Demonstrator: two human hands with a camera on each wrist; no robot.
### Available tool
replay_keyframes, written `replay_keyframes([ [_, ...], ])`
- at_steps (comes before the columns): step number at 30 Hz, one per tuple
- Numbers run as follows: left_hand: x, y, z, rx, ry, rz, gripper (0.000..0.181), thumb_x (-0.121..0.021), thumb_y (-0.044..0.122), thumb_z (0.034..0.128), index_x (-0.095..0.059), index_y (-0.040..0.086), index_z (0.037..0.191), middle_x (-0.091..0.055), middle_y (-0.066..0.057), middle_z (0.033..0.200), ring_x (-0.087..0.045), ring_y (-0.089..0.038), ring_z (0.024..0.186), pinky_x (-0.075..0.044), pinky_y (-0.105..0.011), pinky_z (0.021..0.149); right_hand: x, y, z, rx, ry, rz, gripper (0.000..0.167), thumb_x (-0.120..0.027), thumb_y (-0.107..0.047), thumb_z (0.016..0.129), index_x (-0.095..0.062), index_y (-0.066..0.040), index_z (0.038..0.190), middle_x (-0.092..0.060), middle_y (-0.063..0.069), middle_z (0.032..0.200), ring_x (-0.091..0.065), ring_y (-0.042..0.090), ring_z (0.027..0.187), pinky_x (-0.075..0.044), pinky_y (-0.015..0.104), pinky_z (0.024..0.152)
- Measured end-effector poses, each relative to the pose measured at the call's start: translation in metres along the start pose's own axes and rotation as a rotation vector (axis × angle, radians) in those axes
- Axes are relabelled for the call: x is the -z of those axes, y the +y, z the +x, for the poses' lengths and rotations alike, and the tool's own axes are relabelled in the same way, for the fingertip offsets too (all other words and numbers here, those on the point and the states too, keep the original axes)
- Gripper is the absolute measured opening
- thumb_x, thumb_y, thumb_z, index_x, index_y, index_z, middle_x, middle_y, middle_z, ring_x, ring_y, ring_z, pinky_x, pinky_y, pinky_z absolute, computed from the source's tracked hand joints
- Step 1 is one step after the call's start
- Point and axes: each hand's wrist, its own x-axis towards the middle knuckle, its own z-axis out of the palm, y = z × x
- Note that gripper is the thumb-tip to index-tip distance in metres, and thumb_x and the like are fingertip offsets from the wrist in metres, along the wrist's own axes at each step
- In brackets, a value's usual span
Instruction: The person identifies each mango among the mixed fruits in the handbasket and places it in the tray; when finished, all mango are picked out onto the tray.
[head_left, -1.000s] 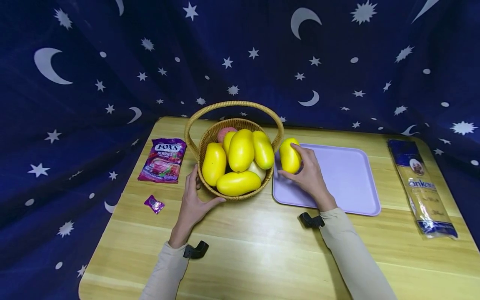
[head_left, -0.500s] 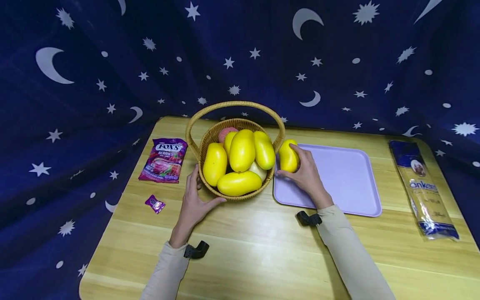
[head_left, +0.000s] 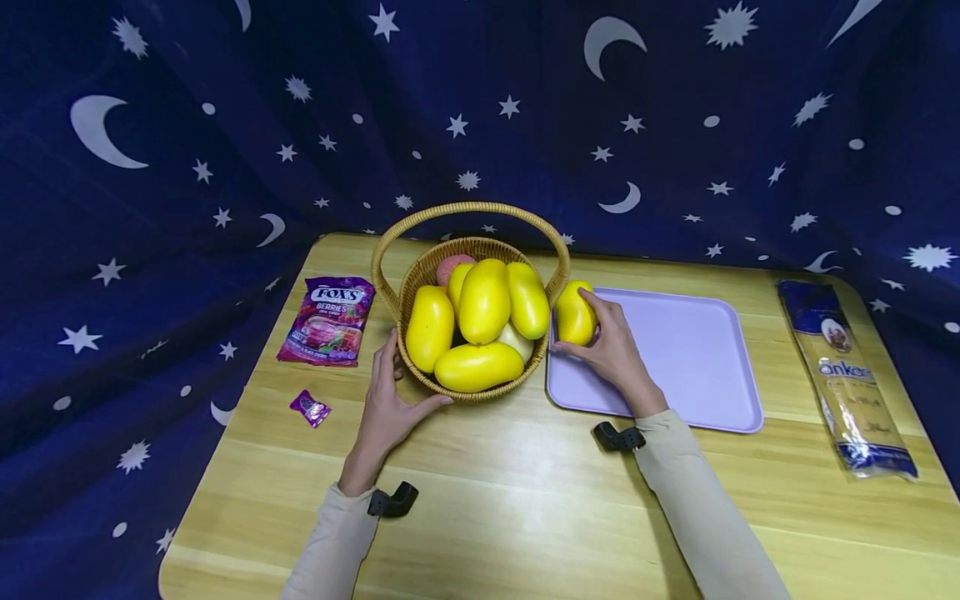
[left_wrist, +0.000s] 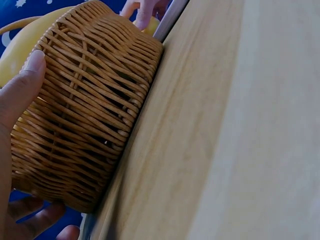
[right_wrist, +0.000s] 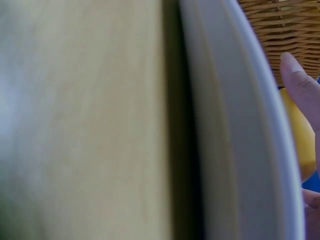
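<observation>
A wicker basket point(head_left: 480, 395) with a tall arched handle holds several yellow mangoes point(head_left: 482, 302), a pinkish round fruit point(head_left: 452, 267) and a pale round one point(head_left: 516, 340). My left hand point(head_left: 386, 421) grips the basket's near left side; in the left wrist view its thumb point(left_wrist: 31, 75) presses the woven wall point(left_wrist: 95, 95) near the rim. Between thumb and fingers, my right hand point(head_left: 615, 350) holds one mango point(head_left: 575, 315) at the left end of a lilac tray point(head_left: 690, 358), beside the basket. In the right wrist view the tray's rim point(right_wrist: 272, 125) partly hides that mango point(right_wrist: 300, 135).
A purple candy bag point(head_left: 327, 322) lies left of the basket, with a small wrapped candy point(head_left: 310, 408) nearer the front. At the table's right side is a long blue and clear packet point(head_left: 847, 379). A dark star-patterned cloth point(head_left: 480, 108) hangs behind the wooden table point(head_left: 495, 500).
The right hand and its mango have shifted slightly left and down toward the tray's left edge. The left hand stays on the basket.
</observation>
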Motion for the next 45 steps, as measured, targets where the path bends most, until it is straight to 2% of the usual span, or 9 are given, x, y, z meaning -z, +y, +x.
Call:
replay_keyframes([
  [7,0.000,0.000,0.001,0.001,0.005,0.000,0.128,-0.095,0.026,0.0609,-0.014,0.010,0.158,-0.037,-0.015,0.145,-0.049,-0.026,0.118,-0.048,-0.047,0.092,0.001,0.002,-0.001,0.013,0.006,-0.007,0.104,-0.092,-0.034,0.066,-0.035,-0.017,0.152,-0.043,0.027,0.136,-0.045,0.038,0.116,-0.039,0.053,0.097],
  [16,-0.001,-0.002,0.000,-0.010,0.010,0.003,0.128,-0.095,0.029,0.0606,-0.013,0.012,0.158,-0.039,-0.014,0.142,-0.049,-0.025,0.118,-0.049,-0.046,0.091,0.002,0.002,-0.001,0.020,-0.004,-0.005,0.104,-0.091,-0.034,0.067,-0.034,-0.017,0.153,-0.042,0.026,0.137,-0.044,0.039,0.120,-0.037,0.055,0.102],
  [20,-0.001,-0.004,0.000,-0.007,0.011,0.006,0.129,-0.095,0.030,0.0604,-0.013,0.014,0.158,-0.040,-0.013,0.140,-0.049,-0.023,0.118,-0.049,-0.044,0.091,0.003,0.001,-0.002,0.009,-0.009,0.005,0.104,-0.090,-0.035,0.068,-0.033,-0.019,0.154,-0.042,0.024,0.138,-0.046,0.036,0.115,-0.039,0.053,0.100],
  [26,-0.001,-0.004,0.000,-0.011,0.012,0.003,0.129,-0.095,0.030,0.0605,-0.013,0.015,0.158,-0.040,-0.014,0.140,-0.049,-0.023,0.117,-0.049,-0.044,0.090,0.006,-0.001,-0.006,0.036,0.059,-0.026,0.103,-0.092,-0.032,0.066,-0.037,-0.017,0.152,-0.040,0.023,0.140,-0.041,0.039,0.122,-0.036,0.055,0.102],
  [29,-0.001,-0.003,0.000,-0.007,0.007,0.007,0.129,-0.094,0.032,0.0613,-0.012,0.016,0.159,-0.040,-0.013,0.141,-0.049,-0.022,0.117,-0.049,-0.044,0.090,0.010,-0.008,-0.010,0.088,0.143,-0.052,0.099,-0.093,-0.030,0.064,-0.042,-0.017,0.148,-0.041,0.021,0.141,-0.037,0.040,0.127,-0.033,0.057,0.103],
  [32,-0.001,-0.002,0.000,-0.006,0.000,0.006,0.128,-0.094,0.033,0.0620,-0.011,0.018,0.159,-0.039,-0.013,0.142,-0.048,-0.022,0.118,-0.049,-0.045,0.090,0.016,-0.018,-0.016,0.176,0.238,-0.020,0.090,-0.093,-0.030,0.065,-0.049,-0.013,0.142,-0.044,0.019,0.139,-0.039,0.038,0.125,-0.036,0.050,0.098],
  [37,-0.001,-0.001,0.001,-0.011,0.001,-0.003,0.127,-0.094,0.033,0.0625,-0.012,0.017,0.159,-0.038,-0.014,0.143,-0.048,-0.023,0.118,-0.049,-0.046,0.091,0.018,-0.043,-0.026,0.375,0.354,0.088,0.075,-0.081,-0.054,0.073,-0.059,-0.003,0.124,-0.052,0.022,0.132,-0.045,0.039,0.118,-0.038,0.032,0.083],
  [42,0.000,-0.002,0.001,-0.020,0.006,-0.002,0.127,-0.093,0.033,0.0627,-0.012,0.017,0.159,-0.039,-0.015,0.141,-0.049,-0.024,0.117,-0.049,-0.048,0.091,0.015,-0.078,-0.032,0.510,0.321,0.136,0.079,-0.073,-0.063,0.076,-0.060,-0.001,0.123,-0.052,0.023,0.130,-0.046,0.037,0.117,-0.039,0.020,0.081],
  [45,0.000,-0.002,0.000,-0.022,0.006,-0.002,0.127,-0.094,0.032,0.0623,-0.012,0.016,0.159,-0.040,-0.015,0.141,-0.049,-0.024,0.116,-0.049,-0.048,0.090,0.010,-0.097,-0.031,0.573,0.268,0.126,0.080,-0.073,-0.063,0.076,-0.060,-0.002,0.126,-0.050,0.023,0.133,-0.048,0.036,0.118,-0.043,0.026,0.085],
])
